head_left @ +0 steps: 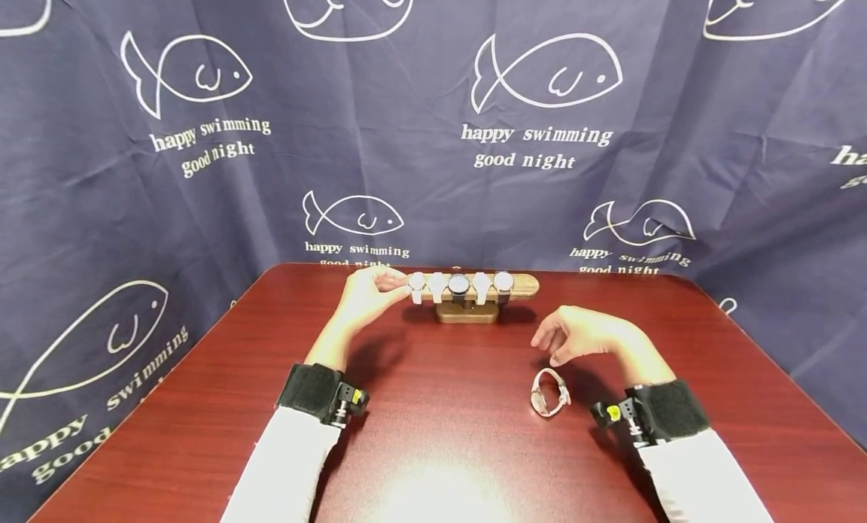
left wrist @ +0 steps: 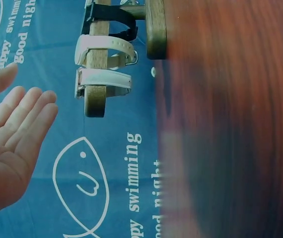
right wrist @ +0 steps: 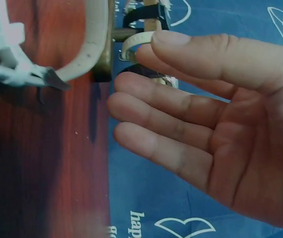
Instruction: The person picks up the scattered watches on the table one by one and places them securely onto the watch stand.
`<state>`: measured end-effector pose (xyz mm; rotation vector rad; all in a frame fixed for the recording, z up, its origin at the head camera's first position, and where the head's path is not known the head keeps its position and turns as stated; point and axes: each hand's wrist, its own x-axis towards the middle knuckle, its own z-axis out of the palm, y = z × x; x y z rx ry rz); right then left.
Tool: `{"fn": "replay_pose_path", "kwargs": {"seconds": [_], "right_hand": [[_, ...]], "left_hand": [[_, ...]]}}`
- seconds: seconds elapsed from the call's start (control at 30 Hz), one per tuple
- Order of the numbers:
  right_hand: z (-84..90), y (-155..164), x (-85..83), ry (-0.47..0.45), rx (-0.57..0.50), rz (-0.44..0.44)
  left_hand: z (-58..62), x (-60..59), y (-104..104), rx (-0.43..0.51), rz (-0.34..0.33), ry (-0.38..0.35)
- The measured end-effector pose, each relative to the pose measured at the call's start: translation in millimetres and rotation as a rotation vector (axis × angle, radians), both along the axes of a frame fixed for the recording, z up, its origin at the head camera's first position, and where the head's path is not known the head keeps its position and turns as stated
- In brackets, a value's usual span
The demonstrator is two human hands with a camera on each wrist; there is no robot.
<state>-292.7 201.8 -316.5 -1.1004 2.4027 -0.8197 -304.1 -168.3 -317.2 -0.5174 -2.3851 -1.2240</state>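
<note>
A wooden watch stand (head_left: 524, 285) at the back of the table carries several wristwatches, white-strapped and black-strapped. My left hand (head_left: 366, 296) is beside the stand's left end, nearest a white-strapped watch (head_left: 416, 284). In the left wrist view, the fingers (left wrist: 30, 114) are extended and hold nothing, apart from the watches. A loose wristwatch (head_left: 538, 401) with a pale strap lies on its side on the table, its strap forming a loop. Just beyond it hovers my right hand (head_left: 585, 335). Its fingers (right wrist: 166, 148) are loosely bent, with nothing between them.
The dark red wooden table (head_left: 420, 410) reaches back to a blue curtain (head_left: 433, 162) printed with white fish and lettering. Both wrists wear black straps with small camera mounts (head_left: 348, 402). A bright glare lies on the table's near side.
</note>
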Motion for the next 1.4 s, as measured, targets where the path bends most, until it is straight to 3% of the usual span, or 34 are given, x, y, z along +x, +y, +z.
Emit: {"fn": "replay_pose_path", "kwargs": {"seconds": [0.2, 0.33, 0.57, 0.73, 0.93, 1.1, 1.23, 1.4], "right_hand": [[-1.8, -12.1, 2.3, -0.093, 0.033, 0.038], [-5.2, -18.7, 4.8, -0.093, 0.053, 0.04], [-6.2, -25.3, 9.2, 0.029, 0.109, 0.006], [-3.2, -26.0, 6.9, 0.163, 0.072, 0.023], [-1.8, -30.1, 2.8, 0.347, -0.091, -0.016], [-4.6, -36.6, 4.4, 0.503, -0.257, -0.114], [-2.5, -44.2, 9.5, 0.458, -0.419, -0.197], [10.6, -57.5, 26.8, 0.383, -0.58, -0.23]], "left_hand": [[0.7, 3.9, 0.2, 0.01, -0.002, -0.016], [0.1, 5.9, 1.2, 0.014, -0.01, -0.019], [1.2, 8.5, 5.7, 0.025, -0.044, -0.024], [1.4, 10.3, 14.8, 0.025, -0.087, -0.024], [-0.2, 16.0, 36.2, -0.007, -0.163, -0.036], [-3.0, 24.2, 56.9, -0.04, -0.318, -0.084], [-1.4, 31.4, 68.8, -0.044, -0.43, -0.167], [-1.5, 34.0, 74.5, -0.031, -0.478, -0.226]]}}
